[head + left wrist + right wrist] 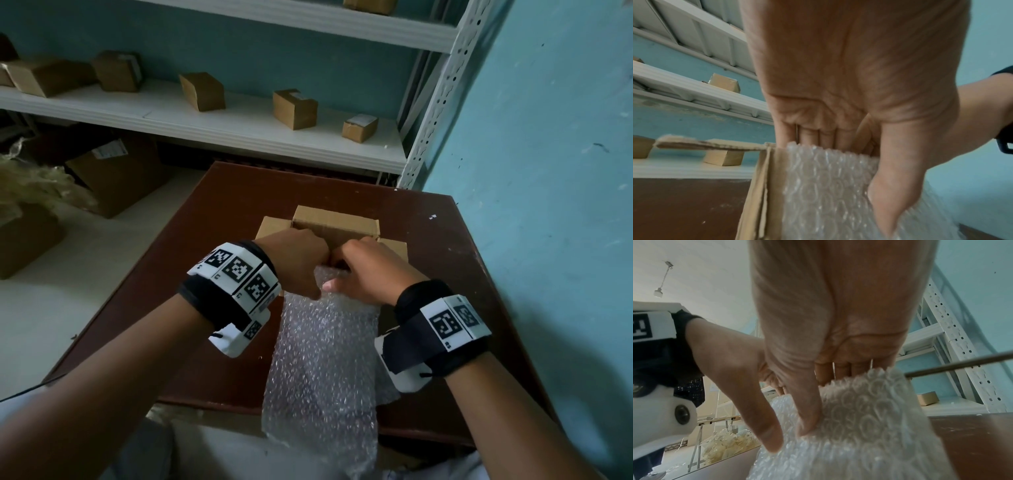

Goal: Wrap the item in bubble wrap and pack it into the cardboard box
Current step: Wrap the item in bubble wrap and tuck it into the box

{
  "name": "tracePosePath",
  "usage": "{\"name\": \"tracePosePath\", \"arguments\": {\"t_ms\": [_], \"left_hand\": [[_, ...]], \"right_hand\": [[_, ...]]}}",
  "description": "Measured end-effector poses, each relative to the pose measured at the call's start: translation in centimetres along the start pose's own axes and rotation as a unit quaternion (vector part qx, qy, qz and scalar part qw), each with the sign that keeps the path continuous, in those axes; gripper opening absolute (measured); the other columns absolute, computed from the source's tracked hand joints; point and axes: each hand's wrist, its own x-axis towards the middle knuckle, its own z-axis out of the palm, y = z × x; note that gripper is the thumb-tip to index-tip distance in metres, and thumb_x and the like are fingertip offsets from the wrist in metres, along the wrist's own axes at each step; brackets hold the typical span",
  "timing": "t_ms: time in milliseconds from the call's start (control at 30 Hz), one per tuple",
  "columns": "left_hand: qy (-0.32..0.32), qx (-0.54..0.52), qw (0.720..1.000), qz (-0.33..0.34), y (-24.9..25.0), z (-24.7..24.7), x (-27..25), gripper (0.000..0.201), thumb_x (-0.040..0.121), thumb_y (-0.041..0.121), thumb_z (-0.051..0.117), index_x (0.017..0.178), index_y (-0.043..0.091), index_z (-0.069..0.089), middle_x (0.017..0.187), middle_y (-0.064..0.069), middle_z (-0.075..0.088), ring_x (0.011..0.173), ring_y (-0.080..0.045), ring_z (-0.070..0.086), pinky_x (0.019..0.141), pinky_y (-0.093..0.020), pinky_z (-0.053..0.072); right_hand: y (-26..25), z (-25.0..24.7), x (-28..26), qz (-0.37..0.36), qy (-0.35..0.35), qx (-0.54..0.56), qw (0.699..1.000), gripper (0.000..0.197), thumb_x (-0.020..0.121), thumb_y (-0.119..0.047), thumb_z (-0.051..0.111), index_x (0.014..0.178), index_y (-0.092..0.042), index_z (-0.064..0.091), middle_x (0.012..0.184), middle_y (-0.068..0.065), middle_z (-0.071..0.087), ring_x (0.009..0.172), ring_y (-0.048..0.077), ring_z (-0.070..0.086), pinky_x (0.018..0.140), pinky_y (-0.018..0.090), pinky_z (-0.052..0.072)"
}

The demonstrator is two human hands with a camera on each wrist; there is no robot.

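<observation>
Curled over the far end of the bubble wrap (322, 346), the left hand's fingers (809, 134) tucked behind its top edge, thumb pressed flat on the near face. Same on the other side: right hand's fingers (846, 369) hooked behind the wrap, thumb pushing into the bubbles. Left hand (291, 260) and right hand (363, 270) side by side, knuckles nearly touching, right at the near rim of the cardboard box (335, 222). Box at twelve o'clock from both hands, flaps open, on the brown table (445, 240). Wrap's long axis from twelve to six – pinched end at the box mouth, loose tail draped toward six and hanging off the table's near edge. Item itself not visible; presumably inside the gathered end, but impossible to tell. Both hands about equally near the opening, so probably a short push toward twelve and down – with the long tail still to be fed in or folded. Small boxes on the white shelf (239, 126) beyond.
</observation>
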Motion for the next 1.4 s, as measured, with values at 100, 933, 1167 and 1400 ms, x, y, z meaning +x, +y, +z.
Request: {"name": "tracePosePath", "arguments": {"t_ms": [100, 933, 1167, 1400], "left_hand": [[0.004, 0.009, 1.000, -0.003, 0.0, 0.3, 0.2, 0.035, 0.081, 0.031, 0.068, 0.111, 0.013, 0.065, 0.093, 0.001, 0.069, 0.082, -0.013, 0.064, 0.080, -0.030, 0.055], [-0.072, -0.028, 0.997, -0.003, 0.3, 0.3, 0.4, 0.030, 0.085, 0.042, 0.062, 0.103, 0.017, 0.065, 0.074, 0.006, 0.062, 0.074, -0.013, 0.061, 0.067, -0.024, 0.049], [-0.009, -0.062, 0.998, 0.019, 0.1, -0.3, -0.3, 0.032, 0.086, 0.037, 0.062, 0.110, 0.017, 0.060, 0.101, 0.003, 0.068, 0.090, -0.013, 0.063, 0.085, -0.029, 0.051], [0.001, -0.145, 0.989, 0.020, -1.5, -2.2, -2.0, 0.022, 0.089, 0.030, 0.059, 0.110, 0.026, 0.060, 0.107, 0.012, 0.062, 0.098, -0.004, 0.059, 0.084, -0.022, 0.047]], "right_hand": [[0.1, 0.1, 0.0, -0.002, -0.008, -0.008, 1.000, 0.036, 0.087, -0.048, 0.065, 0.105, -0.017, 0.066, 0.095, 0.002, 0.065, 0.083, 0.019, 0.061, 0.073, 0.035, 0.051], [-1.4, -0.6, 0.3, 0.003, -0.162, -0.046, 0.986, 0.037, 0.086, -0.039, 0.066, 0.112, -0.014, 0.065, 0.100, 0.006, 0.068, 0.089, 0.023, 0.065, 0.081, 0.039, 0.056], [-0.5, -1.1, -0.6, -0.036, -0.078, -0.017, 0.996, 0.041, 0.083, -0.045, 0.068, 0.116, -0.020, 0.064, 0.108, 0.001, 0.068, 0.097, 0.019, 0.065, 0.084, 0.036, 0.054], [2.3, -3.4, -3.7, -0.039, 0.021, 0.161, 0.986, 0.030, 0.098, -0.023, 0.056, 0.128, -0.026, 0.059, 0.125, -0.012, 0.061, 0.108, 0.000, 0.057, 0.089, 0.015, 0.044]]}}
